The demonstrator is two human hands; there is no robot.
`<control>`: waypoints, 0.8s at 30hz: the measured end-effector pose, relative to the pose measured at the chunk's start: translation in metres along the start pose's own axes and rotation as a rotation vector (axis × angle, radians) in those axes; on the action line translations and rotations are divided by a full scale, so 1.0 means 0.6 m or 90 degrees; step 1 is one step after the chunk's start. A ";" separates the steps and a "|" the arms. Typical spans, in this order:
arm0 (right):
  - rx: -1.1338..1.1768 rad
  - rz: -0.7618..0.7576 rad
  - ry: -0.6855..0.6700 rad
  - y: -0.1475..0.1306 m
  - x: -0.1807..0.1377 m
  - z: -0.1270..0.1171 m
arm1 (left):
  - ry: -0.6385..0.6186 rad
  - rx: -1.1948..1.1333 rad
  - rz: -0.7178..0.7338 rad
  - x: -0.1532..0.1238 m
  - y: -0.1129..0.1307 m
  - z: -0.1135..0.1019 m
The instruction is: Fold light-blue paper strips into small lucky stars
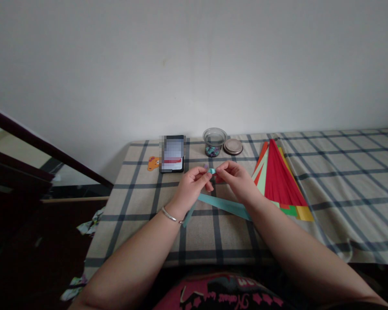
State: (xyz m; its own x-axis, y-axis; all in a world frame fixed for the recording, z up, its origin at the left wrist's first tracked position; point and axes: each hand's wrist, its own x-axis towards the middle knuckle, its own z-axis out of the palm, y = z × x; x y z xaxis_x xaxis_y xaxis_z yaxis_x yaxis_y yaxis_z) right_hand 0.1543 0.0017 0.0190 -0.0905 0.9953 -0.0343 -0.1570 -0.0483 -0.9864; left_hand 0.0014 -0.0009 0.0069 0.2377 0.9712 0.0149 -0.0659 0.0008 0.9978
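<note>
Between my two hands, over the table, is a small light-blue folded paper piece [212, 171]. The thumb and fingers of my left hand [194, 183] pinch it from the left. My right hand [234, 177] is closed at its right side, fingertips on the same piece. Below the hands a light-blue paper strip [224, 206] lies on the cloth, its right end passing behind my right forearm. Another light-blue length [188, 217] shows beside my left wrist. Something small and purple [206, 166] shows just behind my left fingers, too small to name.
A clear plastic cup [214, 137] holds several small coloured pieces, with a round lid [233, 146] to its right. A phone [173, 165] lies by a bear picture [153, 163]. Coloured paper strips [283, 181] fan out at right on the checked tablecloth [342, 185]. A wall stands behind.
</note>
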 end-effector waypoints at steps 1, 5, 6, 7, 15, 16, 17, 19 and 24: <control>0.009 0.006 -0.003 0.000 0.000 0.000 | -0.004 -0.012 -0.006 0.000 0.000 0.000; 0.021 0.011 -0.024 0.003 0.000 -0.003 | -0.019 -0.059 -0.031 0.000 0.001 0.001; 0.018 0.007 -0.026 0.003 0.000 -0.003 | -0.020 -0.070 -0.034 0.000 0.001 0.002; 0.013 0.004 -0.028 0.004 0.000 -0.004 | -0.018 -0.079 -0.035 0.000 0.001 0.002; -0.046 -0.060 -0.015 0.007 0.002 -0.004 | -0.021 -0.001 0.012 -0.004 0.001 0.001; -0.053 -0.068 -0.016 0.008 0.002 -0.003 | -0.020 0.012 0.026 -0.005 0.001 0.001; -0.058 -0.075 -0.017 0.009 0.001 -0.001 | -0.016 0.022 0.040 -0.005 0.000 0.001; -0.059 -0.082 -0.025 0.011 0.001 0.001 | -0.001 0.037 0.062 -0.005 -0.002 0.002; -0.051 -0.077 -0.033 0.016 0.001 0.000 | 0.019 0.025 0.069 -0.002 -0.008 0.001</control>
State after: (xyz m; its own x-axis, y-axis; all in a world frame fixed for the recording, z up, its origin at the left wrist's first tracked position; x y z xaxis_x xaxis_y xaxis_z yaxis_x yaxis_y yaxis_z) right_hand 0.1527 0.0016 0.0097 -0.1269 0.9876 0.0922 -0.0904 0.0810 -0.9926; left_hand 0.0024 -0.0021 0.0020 0.2022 0.9718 0.1211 -0.0519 -0.1129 0.9923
